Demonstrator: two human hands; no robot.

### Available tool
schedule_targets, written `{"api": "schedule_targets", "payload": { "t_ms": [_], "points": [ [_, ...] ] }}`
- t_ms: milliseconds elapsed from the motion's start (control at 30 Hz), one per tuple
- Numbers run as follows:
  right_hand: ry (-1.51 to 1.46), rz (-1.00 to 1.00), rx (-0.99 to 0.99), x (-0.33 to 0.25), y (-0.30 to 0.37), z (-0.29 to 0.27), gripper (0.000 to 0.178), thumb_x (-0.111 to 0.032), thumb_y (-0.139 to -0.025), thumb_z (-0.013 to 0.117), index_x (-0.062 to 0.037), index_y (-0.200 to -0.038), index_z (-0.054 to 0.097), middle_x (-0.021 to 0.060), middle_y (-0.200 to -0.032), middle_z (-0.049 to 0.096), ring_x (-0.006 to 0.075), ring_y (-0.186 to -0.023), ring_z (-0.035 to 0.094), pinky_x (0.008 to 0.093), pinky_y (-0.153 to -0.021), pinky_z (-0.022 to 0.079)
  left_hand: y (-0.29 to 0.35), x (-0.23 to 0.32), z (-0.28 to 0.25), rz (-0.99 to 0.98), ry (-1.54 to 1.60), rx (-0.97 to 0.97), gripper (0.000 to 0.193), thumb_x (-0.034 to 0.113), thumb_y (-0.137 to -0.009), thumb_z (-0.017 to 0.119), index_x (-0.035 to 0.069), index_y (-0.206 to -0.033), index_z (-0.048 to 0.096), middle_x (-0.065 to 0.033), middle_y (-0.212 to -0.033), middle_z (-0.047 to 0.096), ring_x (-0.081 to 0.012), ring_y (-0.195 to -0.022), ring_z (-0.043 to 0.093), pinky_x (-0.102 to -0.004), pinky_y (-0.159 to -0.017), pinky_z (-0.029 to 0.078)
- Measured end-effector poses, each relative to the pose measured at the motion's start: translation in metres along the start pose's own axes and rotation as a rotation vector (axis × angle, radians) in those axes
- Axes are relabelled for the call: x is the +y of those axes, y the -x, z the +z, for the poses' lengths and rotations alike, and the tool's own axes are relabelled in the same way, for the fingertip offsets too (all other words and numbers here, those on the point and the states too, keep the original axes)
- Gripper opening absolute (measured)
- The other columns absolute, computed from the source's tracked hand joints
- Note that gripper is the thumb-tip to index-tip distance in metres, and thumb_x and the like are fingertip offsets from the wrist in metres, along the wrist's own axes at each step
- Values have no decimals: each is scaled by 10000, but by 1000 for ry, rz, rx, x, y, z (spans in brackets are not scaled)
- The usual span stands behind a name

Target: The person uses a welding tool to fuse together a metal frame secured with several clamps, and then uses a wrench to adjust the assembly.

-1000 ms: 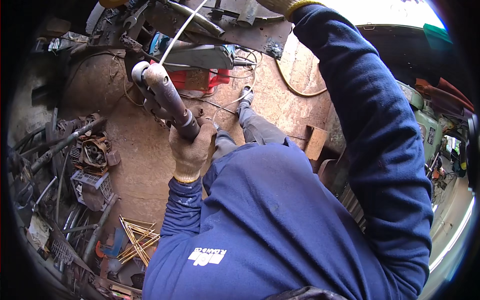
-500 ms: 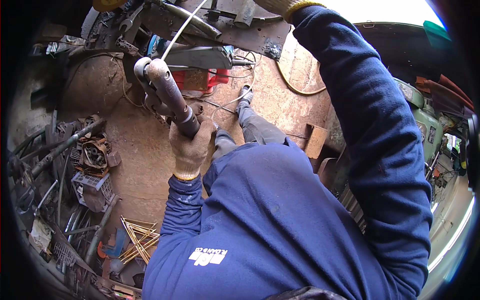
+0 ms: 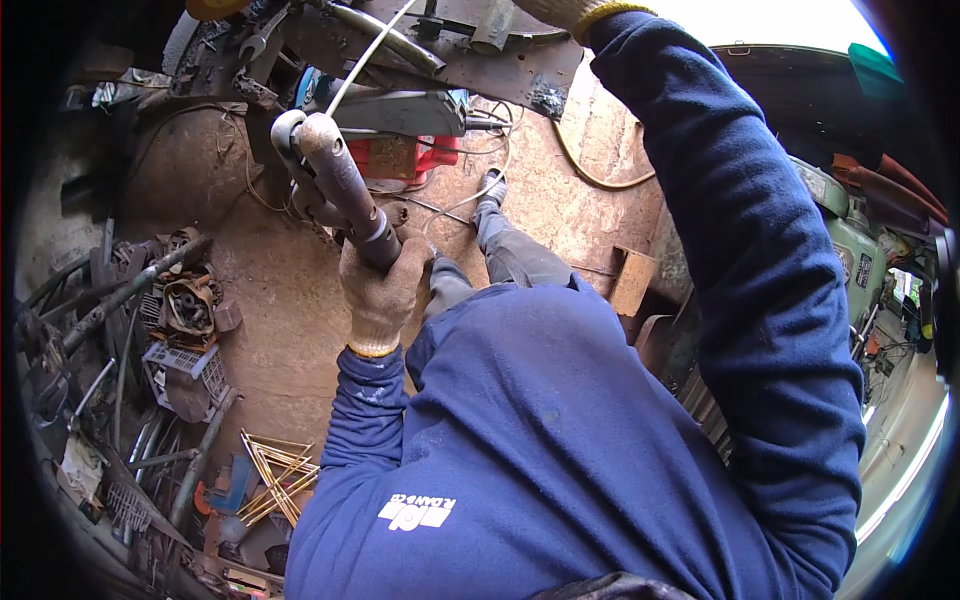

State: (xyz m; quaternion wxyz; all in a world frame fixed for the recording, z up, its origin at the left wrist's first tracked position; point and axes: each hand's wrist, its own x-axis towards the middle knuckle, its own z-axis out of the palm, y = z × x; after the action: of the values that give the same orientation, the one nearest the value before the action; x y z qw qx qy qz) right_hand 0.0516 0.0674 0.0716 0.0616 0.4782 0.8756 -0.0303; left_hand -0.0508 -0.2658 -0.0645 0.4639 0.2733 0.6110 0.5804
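My left hand [image 3: 383,295], in a dirty knitted work glove, is closed around the lower end of a thick dark steel shaft with a jointed, rounded end [image 3: 350,190]. The shaft tilts up and to the left, its rounded tip clear of the hand. From behind that tip a thin pale rod or cable [image 3: 370,55] runs up to the top edge; I cannot tell whether it touches the shaft. My right arm reaches far forward. Only the back and yellow cuff of my right hand's glove [image 3: 568,12] show at the top edge, with the fingers cut off.
Ahead stands a metal workbench [image 3: 500,75] with pipe pieces and a wrench [image 3: 262,35]. A grey-blue power tool [image 3: 400,112] lies beyond the shaft. Scrap metal and a plastic crate [image 3: 212,372] line the left, near brass-coloured rods [image 3: 275,480]. A green machine [image 3: 850,250] stands right; cables cross the floor.
Almost nothing differs. The shaft in my left hand and my right arm appear shifted very slightly to the right.
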Motion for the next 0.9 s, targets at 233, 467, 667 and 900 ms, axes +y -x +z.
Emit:
{"api": "schedule_targets", "payload": {
  "t_ms": [233, 467, 667, 900],
  "points": [
    [-16, -49, -18, 1, 5, -5, 289, -330, -875, 732, -56, -948, 790, 213, -948, 750, 369, -928, 734, 458, -831, 567, 0, -2, -2, 6, -41, -12, 408, -36, -878, 662, -22, -1275, 568, -69, -898, 661, -134, -701, 673, -262, -620, 564],
    [-5, -101, 74, 16, -5, 14, 272, -325, -855, 708, -67, -912, 773, 201, -893, 744, 375, -870, 730, 470, -769, 565, 8, 5, -1, -19, 58, -19, 415, -8, -898, 661, -8, -1300, 557, -101, -940, 674, -189, -762, 692, -332, -681, 585],
    [-14, -170, 179, 27, -14, 29, 258, -321, -837, 688, -77, -882, 759, 190, -845, 738, 379, -820, 726, 481, -716, 564, 11, 14, 3, -61, 69, 46, 428, -54, -839, 668, -20, -1256, 575, -77, -867, 674, -125, -708, 649, -274, -655, 532],
    [57, -110, 133, 12, -4, 14, 280, -348, -897, 691, -81, -873, 773, 193, -904, 749, 368, -883, 732, 462, -774, 574, 9, -15, -2, 74, -120, 86, 424, -60, -829, 685, -37, -1241, 587, -83, -886, 687, -125, -709, 664, -270, -658, 552]
  ]
}}
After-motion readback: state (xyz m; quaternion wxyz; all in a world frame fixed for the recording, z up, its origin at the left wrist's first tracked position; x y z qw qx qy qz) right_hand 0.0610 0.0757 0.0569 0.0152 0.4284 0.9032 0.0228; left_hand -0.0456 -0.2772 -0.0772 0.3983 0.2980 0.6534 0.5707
